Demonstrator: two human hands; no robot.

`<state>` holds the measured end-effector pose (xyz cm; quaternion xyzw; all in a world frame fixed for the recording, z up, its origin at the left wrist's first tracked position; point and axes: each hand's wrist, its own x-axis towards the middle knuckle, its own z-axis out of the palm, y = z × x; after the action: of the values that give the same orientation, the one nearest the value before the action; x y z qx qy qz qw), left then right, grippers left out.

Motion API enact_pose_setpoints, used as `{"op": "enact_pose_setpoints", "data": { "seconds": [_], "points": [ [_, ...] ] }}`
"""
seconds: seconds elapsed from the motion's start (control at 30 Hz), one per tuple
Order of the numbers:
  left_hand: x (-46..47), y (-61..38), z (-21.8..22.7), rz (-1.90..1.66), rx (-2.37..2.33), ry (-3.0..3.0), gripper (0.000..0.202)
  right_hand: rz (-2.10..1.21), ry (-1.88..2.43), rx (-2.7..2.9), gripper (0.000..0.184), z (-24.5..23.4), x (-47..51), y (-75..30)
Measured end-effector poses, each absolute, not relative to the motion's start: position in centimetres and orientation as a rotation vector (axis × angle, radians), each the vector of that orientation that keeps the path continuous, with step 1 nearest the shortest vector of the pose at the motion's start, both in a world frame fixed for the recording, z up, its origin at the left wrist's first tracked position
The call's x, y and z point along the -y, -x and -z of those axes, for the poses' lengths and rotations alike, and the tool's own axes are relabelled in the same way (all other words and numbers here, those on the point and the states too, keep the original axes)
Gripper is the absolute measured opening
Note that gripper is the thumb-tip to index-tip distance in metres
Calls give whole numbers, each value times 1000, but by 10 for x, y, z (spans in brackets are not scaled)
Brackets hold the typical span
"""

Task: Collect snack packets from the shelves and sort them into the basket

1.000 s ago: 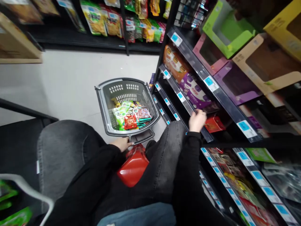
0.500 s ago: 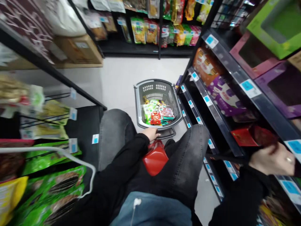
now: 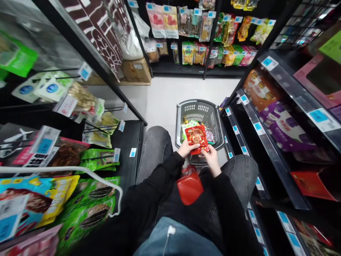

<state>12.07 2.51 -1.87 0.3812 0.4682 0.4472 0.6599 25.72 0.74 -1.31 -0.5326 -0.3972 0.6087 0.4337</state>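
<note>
A red snack packet (image 3: 197,137) is held between both hands, over the near rim of the basket. My left hand (image 3: 185,148) is closed on its lower left edge, thumb on the front. My right hand (image 3: 212,159) pinches its lower right corner. Beneath and beyond it stands the grey shopping basket (image 3: 220,124), with several colourful packets (image 3: 186,129) inside, partly hidden by the red one. A red box-like container (image 3: 189,186) rests between my thighs, below my hands.
On the right, shelves carry price tags, purple snack boxes (image 3: 285,124) and a red box (image 3: 314,185). Hanging packets and a white curved rod (image 3: 106,181) are at the left. A cardboard box (image 3: 137,71) and a rack of snack bags (image 3: 188,53) stand at the back.
My right hand has come from the right shelf to the middle, and both hands now hold a red packet. My left hand has left the basket's near edge. The view has shifted left.
</note>
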Motion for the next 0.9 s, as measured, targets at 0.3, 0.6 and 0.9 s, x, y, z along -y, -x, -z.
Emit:
{"op": "enact_pose_setpoints", "data": {
  "seconds": [0.3, 0.6, 0.9],
  "points": [
    [-26, -117, 15, -679, -1087, -1275, 44, -1784, 1275, 1302, 40, 16, -16, -300],
    [-24, -121, 8, -708, -1094, -1147, 34, -1735, 1301, 1275, 39, 19, -14, -296],
    [-21, -129, 19, -810, -1009, -963, 43, -1750, 1223, 1173, 35, 26, -12, -297]
  ]
}}
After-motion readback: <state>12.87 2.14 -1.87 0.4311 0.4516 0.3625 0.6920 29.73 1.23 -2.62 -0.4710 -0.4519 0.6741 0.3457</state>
